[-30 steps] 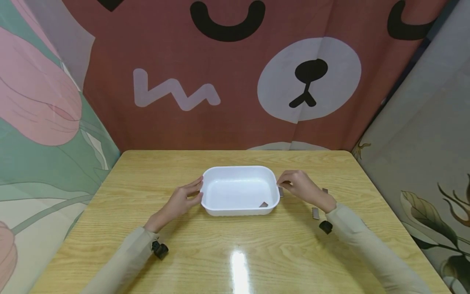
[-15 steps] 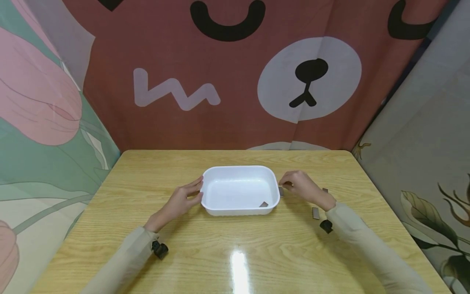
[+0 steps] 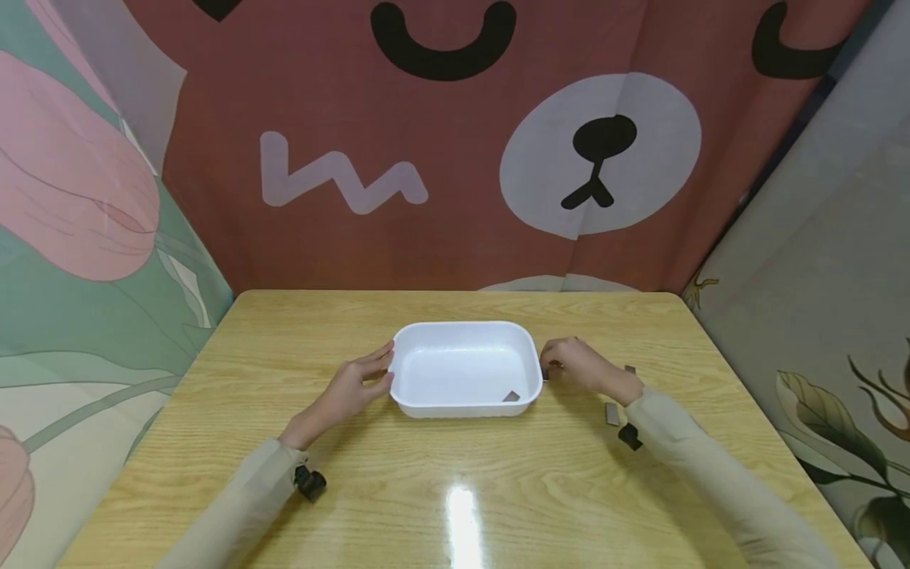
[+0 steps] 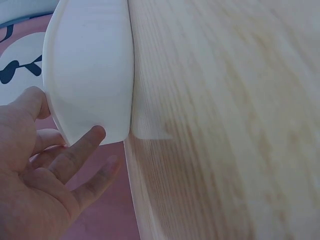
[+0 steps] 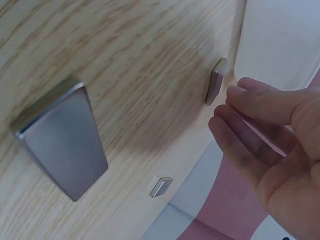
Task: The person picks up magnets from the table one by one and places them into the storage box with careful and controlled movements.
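A white rectangular tray (image 3: 465,371) lies on the table, one small metallic piece (image 3: 511,397) inside near its front right corner. The left hand (image 3: 353,386) touches the tray's left end with extended fingers; in the left wrist view the hand (image 4: 55,165) has fingertips against the white wall (image 4: 92,75). Beside the tray's right end is the right hand (image 3: 581,366), its fingertips near a flat metallic block (image 3: 545,374). In the right wrist view the fingers of the right hand (image 5: 270,135) are slightly bent, close to that block (image 5: 216,82), with a gap visible.
Two more metallic blocks lie right of the tray: one (image 3: 611,413) near the right wrist, another (image 3: 629,369) behind the forearm. The wooden table (image 3: 398,490) ends at a back edge against a hanging bear-print cloth (image 3: 320,253).
The right hand has moved slightly down toward the block by the tray's right end. The left hand and the tray have stayed in place.
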Demonstrator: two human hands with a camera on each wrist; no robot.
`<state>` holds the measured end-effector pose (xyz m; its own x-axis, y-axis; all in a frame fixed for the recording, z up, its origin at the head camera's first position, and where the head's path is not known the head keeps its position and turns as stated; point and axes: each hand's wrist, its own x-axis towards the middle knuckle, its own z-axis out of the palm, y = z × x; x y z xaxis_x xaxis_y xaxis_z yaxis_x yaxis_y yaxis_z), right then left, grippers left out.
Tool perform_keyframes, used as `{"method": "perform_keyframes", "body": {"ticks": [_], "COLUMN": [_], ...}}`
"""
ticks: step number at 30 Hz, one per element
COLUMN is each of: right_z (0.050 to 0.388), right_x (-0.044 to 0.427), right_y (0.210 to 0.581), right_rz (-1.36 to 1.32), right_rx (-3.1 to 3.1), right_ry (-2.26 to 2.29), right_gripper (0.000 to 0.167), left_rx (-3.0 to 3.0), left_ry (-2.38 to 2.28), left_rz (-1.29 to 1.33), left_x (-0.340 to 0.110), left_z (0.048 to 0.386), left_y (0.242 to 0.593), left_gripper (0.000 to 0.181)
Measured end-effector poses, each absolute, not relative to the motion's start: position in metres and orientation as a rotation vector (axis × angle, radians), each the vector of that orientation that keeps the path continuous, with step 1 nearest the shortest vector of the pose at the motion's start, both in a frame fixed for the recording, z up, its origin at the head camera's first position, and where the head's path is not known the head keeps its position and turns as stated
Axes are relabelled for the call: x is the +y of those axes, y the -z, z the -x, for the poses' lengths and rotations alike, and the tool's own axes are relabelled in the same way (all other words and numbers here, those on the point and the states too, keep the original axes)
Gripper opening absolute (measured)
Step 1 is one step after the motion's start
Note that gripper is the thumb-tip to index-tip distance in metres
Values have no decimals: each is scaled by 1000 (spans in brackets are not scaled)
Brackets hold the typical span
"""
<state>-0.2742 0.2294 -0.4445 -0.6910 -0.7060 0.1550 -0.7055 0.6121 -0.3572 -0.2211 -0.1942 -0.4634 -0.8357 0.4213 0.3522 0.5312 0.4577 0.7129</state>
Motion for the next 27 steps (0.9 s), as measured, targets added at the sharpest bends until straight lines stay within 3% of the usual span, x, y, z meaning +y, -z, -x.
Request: {"method": "perform_keyframes", "body": {"ticks": [27], "right_z": [275], "right_x": [231], "right_y": [450], "right_rz": [1203], "right_rx": [2827], "right_ry": [472], "right_gripper": [18], "left_rx": [-2574], "left_ry": [1336], "left_rz": [847], "left_x": [-194], "left_z": [221], "left_y": [464], "left_gripper": [44]}}
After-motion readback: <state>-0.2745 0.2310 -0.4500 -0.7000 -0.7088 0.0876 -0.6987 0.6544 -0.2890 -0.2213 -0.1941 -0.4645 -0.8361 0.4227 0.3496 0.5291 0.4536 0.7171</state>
